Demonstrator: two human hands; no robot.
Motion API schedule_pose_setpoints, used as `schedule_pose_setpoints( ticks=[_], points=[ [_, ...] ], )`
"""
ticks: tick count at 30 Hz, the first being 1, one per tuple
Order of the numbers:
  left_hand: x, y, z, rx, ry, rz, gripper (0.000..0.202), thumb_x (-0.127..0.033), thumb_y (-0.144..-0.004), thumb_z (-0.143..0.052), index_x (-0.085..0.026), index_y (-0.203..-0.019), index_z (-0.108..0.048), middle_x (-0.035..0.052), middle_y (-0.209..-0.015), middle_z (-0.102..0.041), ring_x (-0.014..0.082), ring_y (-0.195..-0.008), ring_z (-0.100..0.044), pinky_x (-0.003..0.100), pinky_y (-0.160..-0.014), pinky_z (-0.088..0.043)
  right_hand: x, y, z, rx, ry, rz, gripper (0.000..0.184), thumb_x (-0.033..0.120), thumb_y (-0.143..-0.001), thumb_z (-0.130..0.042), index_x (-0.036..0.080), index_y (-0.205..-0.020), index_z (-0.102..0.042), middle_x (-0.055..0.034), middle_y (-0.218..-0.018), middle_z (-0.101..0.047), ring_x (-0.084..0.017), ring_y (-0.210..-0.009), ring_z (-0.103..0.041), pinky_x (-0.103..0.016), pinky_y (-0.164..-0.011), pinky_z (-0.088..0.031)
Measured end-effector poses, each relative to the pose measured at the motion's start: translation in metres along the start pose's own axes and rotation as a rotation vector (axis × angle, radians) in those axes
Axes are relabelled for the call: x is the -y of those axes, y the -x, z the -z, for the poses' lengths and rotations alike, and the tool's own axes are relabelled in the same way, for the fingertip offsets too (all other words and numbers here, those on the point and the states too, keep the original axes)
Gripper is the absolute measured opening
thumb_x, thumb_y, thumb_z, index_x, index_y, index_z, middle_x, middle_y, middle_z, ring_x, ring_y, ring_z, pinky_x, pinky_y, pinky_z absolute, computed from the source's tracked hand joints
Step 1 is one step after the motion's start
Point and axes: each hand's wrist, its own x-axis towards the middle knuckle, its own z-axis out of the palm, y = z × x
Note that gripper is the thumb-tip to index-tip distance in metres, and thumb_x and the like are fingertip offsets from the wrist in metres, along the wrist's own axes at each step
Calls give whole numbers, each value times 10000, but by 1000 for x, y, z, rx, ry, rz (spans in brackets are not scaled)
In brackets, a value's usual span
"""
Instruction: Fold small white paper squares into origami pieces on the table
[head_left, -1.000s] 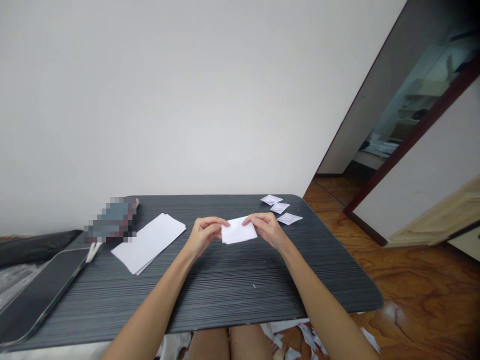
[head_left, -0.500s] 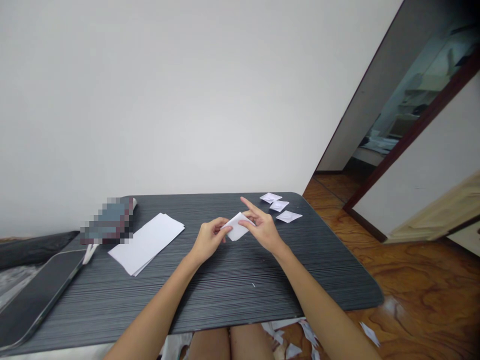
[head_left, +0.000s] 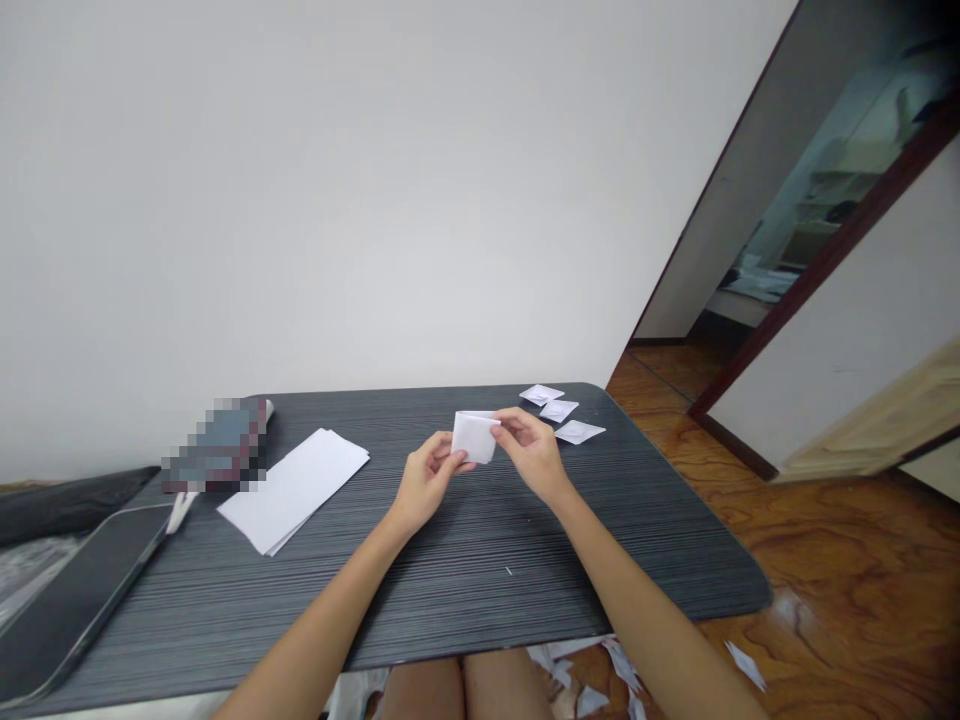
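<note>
A small folded white paper (head_left: 474, 436) is held upright above the dark striped table (head_left: 450, 570), near its middle. My left hand (head_left: 427, 482) pinches its lower left corner between thumb and fingers. My right hand (head_left: 529, 452) pinches its upper right edge. Both hands are closed on the paper. A stack of white paper sheets (head_left: 294, 486) lies flat on the table to the left of my hands. Three small folded paper pieces (head_left: 559, 410) sit at the far right corner of the table.
A black phone (head_left: 71, 595) lies at the table's left edge, with a blurred dark object (head_left: 221, 445) behind it. Paper scraps (head_left: 600, 680) litter the wooden floor by my knees. A wall stands behind the table and a doorway (head_left: 817, 210) opens at right.
The paper lay flatter and wider between my hands a second ago. It is now folded smaller and raised upright, and my right index finger, stretched out half a second ago, has closed onto it.
</note>
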Motion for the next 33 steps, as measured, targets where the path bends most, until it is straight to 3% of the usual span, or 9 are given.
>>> schedule_pose_setpoints(
  ticks=[3,6,11,14,19,25,33],
  points=[
    [-6,3,-1,16,-169,-36,333,-306,-749,-514,-136,-1029,-457,63,-822,-646,177,-757,-608,306,-707,-486,-1,-1,1,-19,-6,-28,120,274,-701,-568,155,-697,-585,-21,-682,-587,-127,-649,-532,-252,-621,-428],
    [-15,4,2,-54,-308,-113,396,-311,-783,-462,-158,-1144,-411,60,-866,-643,154,-729,-602,251,-653,-474,-3,-1,2,-11,-19,-13,102,253,-672,-598,153,-661,-580,-20,-682,-579,-130,-656,-528,-259,-641,-428],
    [-23,1,7,-158,-406,-181,279,-305,-781,-459,-143,-986,-559,49,-824,-647,145,-733,-596,233,-683,-464,-3,1,-2,59,-13,1,136,248,-654,-612,155,-594,-532,-11,-662,-553,-126,-658,-518,-260,-659,-421],
    [-21,1,7,-187,-396,-170,239,-303,-744,-512,-122,-871,-604,61,-818,-654,163,-749,-605,238,-684,-473,-2,2,-3,61,-37,-65,170,255,-649,-618,160,-595,-488,6,-620,-536,-112,-614,-511,-247,-620,-420],
    [-19,0,7,-188,-300,-110,234,-296,-706,-560,-107,-831,-617,75,-815,-658,175,-745,-615,255,-686,-488,-1,3,-4,60,-81,-107,202,252,-639,-629,167,-604,-448,19,-608,-532,-103,-607,-519,-230,-602,-418],
    [-19,-2,12,-186,-234,-37,248,-309,-663,-597,-98,-791,-619,76,-768,-666,184,-713,-623,262,-659,-499,-2,2,-1,103,-12,-148,215,271,-648,-622,165,-816,-538,21,-580,-581,-112,-574,-544,-238,-588,-424],
    [-15,-4,15,-172,-300,27,251,-325,-649,-603,-101,-761,-626,61,-704,-659,169,-666,-612,237,-616,-482,-9,2,-1,151,-28,-237,139,267,-619,-636,144,-685,-635,-42,-651,-659,-160,-608,-598,-273,-599,-449]
  ],
)
